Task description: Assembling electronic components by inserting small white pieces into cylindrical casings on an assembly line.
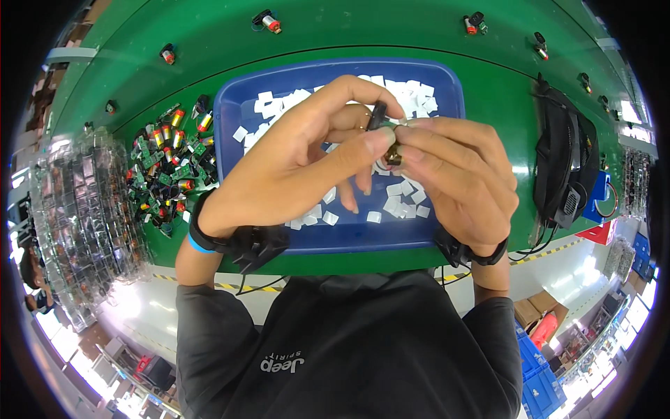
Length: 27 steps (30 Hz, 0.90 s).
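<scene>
Sitting off to the left on the green belt (335,42): a heap of motors (171,164), handy for grabbing. Left hand (293,164) and right hand (453,174) both pinching one small motor (391,143), fingers closed round it, hovering right above the blue tray (230,112) of white pads (408,199), probably keeping pads within easy reach.

Both forearms are rising from the lower edge; the left hand (293,164) and right hand (457,185) are meeting at frame centre, fingers (370,140) pinching together; both wrists are wearing dark bands.
</scene>
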### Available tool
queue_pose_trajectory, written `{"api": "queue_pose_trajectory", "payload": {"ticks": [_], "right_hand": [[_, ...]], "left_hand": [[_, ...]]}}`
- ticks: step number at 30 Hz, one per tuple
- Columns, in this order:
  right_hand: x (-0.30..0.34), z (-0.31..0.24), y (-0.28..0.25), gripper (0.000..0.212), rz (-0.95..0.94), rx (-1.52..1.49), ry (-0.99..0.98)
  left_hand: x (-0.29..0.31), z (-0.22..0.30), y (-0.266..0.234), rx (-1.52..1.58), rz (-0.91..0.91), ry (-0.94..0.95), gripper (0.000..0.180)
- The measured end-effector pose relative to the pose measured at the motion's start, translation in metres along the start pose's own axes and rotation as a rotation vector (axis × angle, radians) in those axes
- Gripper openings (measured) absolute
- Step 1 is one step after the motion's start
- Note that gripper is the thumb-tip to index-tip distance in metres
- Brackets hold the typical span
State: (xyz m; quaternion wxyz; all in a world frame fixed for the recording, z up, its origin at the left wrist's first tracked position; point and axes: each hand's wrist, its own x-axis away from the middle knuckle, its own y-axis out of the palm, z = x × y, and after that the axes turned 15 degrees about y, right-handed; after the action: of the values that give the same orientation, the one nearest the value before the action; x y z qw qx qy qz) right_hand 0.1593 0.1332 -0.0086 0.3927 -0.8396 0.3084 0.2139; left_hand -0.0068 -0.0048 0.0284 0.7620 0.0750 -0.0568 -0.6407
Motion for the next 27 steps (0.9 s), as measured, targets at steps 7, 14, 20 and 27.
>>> {"api": "queue_pose_trajectory", "payload": {"ticks": [7, 14, 20, 27], "right_hand": [[-0.001, -0.007, -0.006, 0.035, 0.027, -0.020, 0.052], [0.002, -0.010, -0.002, 0.035, 0.026, -0.044, 0.117], [0.002, -0.010, -0.003, 0.030, -0.058, 0.109, 0.159], [0.001, -0.005, -0.003, 0.029, -0.080, 0.101, 0.211]], "left_hand": [[-0.002, -0.012, 0.010, -0.039, 0.064, 0.106, 0.034], [-0.005, -0.015, 0.004, 0.132, 0.070, -0.062, 0.032], [-0.004, -0.023, -0.003, -0.049, -0.016, -0.031, 0.035], [-0.001, -0.021, -0.005, -0.090, -0.049, -0.031, 0.035]]}}
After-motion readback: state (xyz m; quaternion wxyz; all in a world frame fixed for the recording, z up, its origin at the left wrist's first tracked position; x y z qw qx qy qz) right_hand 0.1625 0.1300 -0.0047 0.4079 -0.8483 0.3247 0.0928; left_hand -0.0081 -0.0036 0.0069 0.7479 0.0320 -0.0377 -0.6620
